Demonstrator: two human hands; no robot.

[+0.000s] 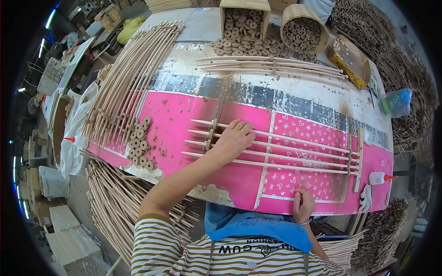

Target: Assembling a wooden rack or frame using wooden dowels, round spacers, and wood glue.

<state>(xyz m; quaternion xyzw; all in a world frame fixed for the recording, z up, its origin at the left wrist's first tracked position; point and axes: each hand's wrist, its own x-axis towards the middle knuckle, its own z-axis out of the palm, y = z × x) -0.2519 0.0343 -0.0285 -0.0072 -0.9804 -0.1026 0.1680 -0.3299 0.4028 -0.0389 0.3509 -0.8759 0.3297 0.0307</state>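
Note:
Four or more is not a count I give: several thin pale wooden rods (304, 149) lie side by side across the pink board in front of me. My left hand (234, 139) reaches over their left part, fingers curled down onto a rod; the fingertips' underside is hidden. Right beside it, a wooden crosspiece (212, 134) spans the rods. At their right ends, small rounded knobs sit against another narrow wooden strip (348, 158). My right hand (304, 206) is closed near the board's front edge, apart from the rods; whatever its fingers hold cannot be made out.
Wooden rings (138, 142) lie at the left beside a stack of rods (131, 73). At the back stand a wooden box (245, 23) and a round tub (303, 30) of discs. A yellow basket (350, 62), a white glue bottle (377, 178) and a glove (366, 198) sit rightward.

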